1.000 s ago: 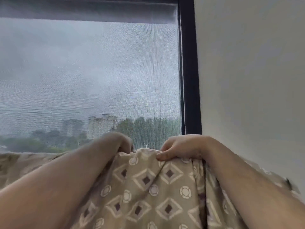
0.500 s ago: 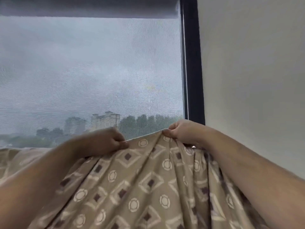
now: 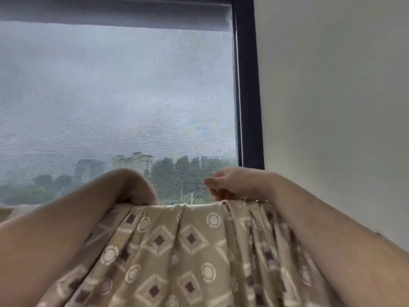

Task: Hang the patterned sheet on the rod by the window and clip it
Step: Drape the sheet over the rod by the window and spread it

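Note:
The patterned sheet, tan with diamonds and circles, hangs in pleats from a straight top fold low in the head view. The rod is hidden under that fold. My left hand bends over the fold at the left, with its fingers curled down behind the cloth and out of sight. My right hand hovers at the fold's right part. Its thumb points left and its blurred fingertips touch the top edge. No clip is visible.
A meshed window fills the left, with a rolled blind along its top. The dark window frame runs down beside a plain white wall on the right.
The sheet's top edge has dropped from a raised peak into a level fold. My left hand has rolled over it, and my right hand's pinch has loosened.

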`<move>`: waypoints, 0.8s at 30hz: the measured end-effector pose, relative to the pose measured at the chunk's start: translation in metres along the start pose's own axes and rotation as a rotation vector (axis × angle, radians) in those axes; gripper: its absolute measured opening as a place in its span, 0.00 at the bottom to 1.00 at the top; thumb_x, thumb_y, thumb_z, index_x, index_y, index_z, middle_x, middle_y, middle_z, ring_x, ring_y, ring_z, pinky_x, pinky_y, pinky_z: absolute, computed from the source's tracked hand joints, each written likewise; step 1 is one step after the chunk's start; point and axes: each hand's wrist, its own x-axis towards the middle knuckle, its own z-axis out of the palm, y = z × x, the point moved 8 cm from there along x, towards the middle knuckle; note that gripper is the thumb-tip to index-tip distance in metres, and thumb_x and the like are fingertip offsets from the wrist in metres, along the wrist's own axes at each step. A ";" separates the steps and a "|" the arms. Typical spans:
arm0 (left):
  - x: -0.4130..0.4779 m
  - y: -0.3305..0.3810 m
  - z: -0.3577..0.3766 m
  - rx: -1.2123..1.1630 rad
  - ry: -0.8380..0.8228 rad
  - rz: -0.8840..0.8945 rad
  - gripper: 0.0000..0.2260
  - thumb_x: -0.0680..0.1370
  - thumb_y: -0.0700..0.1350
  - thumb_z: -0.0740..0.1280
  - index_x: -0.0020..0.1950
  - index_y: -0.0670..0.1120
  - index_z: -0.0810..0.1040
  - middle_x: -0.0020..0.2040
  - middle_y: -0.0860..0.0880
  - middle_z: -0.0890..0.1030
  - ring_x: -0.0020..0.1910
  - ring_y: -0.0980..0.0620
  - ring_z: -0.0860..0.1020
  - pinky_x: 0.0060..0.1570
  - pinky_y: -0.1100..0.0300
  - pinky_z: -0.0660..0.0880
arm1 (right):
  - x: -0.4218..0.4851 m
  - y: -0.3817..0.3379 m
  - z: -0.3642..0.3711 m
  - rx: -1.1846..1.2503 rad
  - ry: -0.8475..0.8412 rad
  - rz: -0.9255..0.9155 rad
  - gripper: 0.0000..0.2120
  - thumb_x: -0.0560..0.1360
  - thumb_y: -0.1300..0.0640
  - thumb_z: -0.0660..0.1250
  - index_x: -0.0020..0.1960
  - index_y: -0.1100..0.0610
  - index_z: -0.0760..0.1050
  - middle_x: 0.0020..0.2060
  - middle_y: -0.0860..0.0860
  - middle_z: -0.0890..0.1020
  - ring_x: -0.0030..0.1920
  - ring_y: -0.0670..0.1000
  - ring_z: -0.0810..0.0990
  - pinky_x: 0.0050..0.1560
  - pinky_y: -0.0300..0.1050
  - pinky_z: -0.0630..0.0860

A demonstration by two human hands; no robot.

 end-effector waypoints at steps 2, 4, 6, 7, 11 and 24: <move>0.005 -0.008 0.003 -0.006 -0.031 -0.012 0.18 0.76 0.40 0.61 0.64 0.33 0.75 0.62 0.37 0.78 0.60 0.41 0.78 0.51 0.55 0.77 | -0.022 -0.013 0.001 -0.066 -0.073 -0.073 0.16 0.77 0.41 0.66 0.47 0.54 0.80 0.38 0.46 0.81 0.36 0.44 0.77 0.40 0.41 0.74; 0.007 -0.006 0.008 -0.139 -0.060 0.035 0.18 0.72 0.41 0.65 0.60 0.34 0.78 0.56 0.36 0.81 0.46 0.47 0.82 0.47 0.58 0.77 | -0.030 -0.013 0.006 -0.257 -0.055 -0.140 0.11 0.73 0.43 0.71 0.47 0.50 0.81 0.36 0.41 0.81 0.36 0.39 0.77 0.42 0.38 0.74; -0.002 0.004 0.010 -0.326 -0.045 0.151 0.11 0.65 0.42 0.67 0.43 0.42 0.84 0.38 0.46 0.84 0.33 0.55 0.80 0.39 0.61 0.78 | -0.030 -0.011 0.005 -0.256 0.046 -0.175 0.10 0.71 0.43 0.73 0.43 0.50 0.81 0.31 0.39 0.79 0.33 0.37 0.75 0.40 0.37 0.72; -0.009 0.011 0.007 -0.414 0.001 0.240 0.07 0.66 0.44 0.68 0.37 0.44 0.84 0.33 0.50 0.83 0.31 0.56 0.79 0.36 0.62 0.76 | -0.029 -0.009 0.004 -0.223 0.077 -0.190 0.12 0.71 0.43 0.74 0.40 0.51 0.80 0.29 0.40 0.78 0.32 0.39 0.74 0.38 0.38 0.71; -0.068 0.024 -0.034 -0.713 0.508 0.616 0.26 0.60 0.65 0.75 0.44 0.45 0.85 0.39 0.49 0.82 0.38 0.54 0.79 0.40 0.60 0.76 | -0.029 -0.005 -0.002 -0.114 0.127 -0.228 0.19 0.73 0.46 0.72 0.31 0.53 0.70 0.26 0.44 0.67 0.29 0.43 0.65 0.35 0.42 0.65; -0.129 0.031 0.105 0.303 1.336 0.141 0.30 0.60 0.74 0.66 0.38 0.47 0.81 0.40 0.43 0.84 0.47 0.42 0.82 0.53 0.48 0.70 | -0.025 -0.010 -0.004 -0.237 0.238 -0.152 0.18 0.76 0.43 0.68 0.33 0.53 0.72 0.28 0.45 0.73 0.30 0.43 0.69 0.33 0.38 0.68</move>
